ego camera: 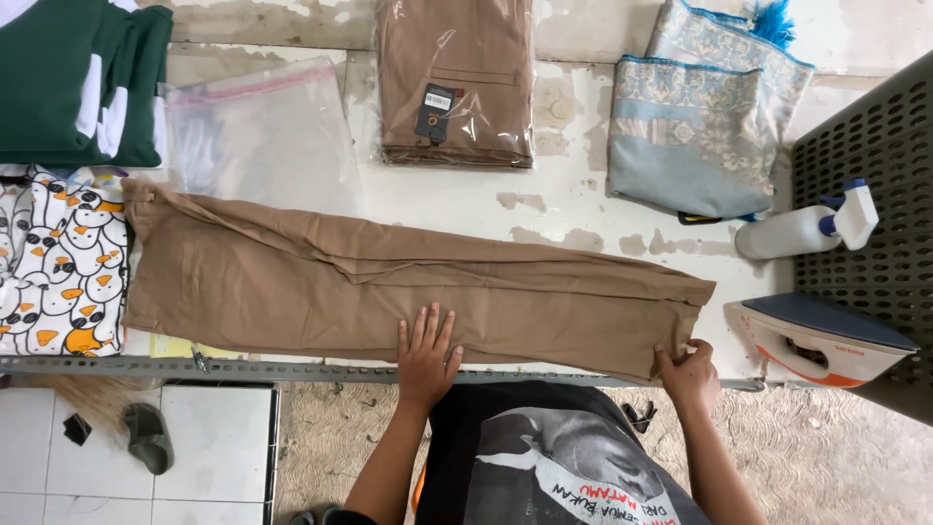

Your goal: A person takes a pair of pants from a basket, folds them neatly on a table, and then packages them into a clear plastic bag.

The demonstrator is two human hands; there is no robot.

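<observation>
Two hands are in view, the left hand (pixel 426 352) and the right hand (pixel 689 374). One pair of tan trousers (pixel 389 282) lies unwrapped along the worktop (pixel 573 209), and one more folded brown garment (pixel 455 83) sits sealed in a clear bag. One empty clear plastic bag (pixel 258 136) lies flat. There is one folded green garment (pixel 78 83), one penguin-print cloth (pixel 53 258) and one blue patterned cloth (pixel 705 122). One spray bottle (pixel 807 228), one clothes iron (pixel 821 340) and one dark perforated basket (pixel 875 214) stand at the right. On the floor lies one sandal (pixel 148 437).
</observation>
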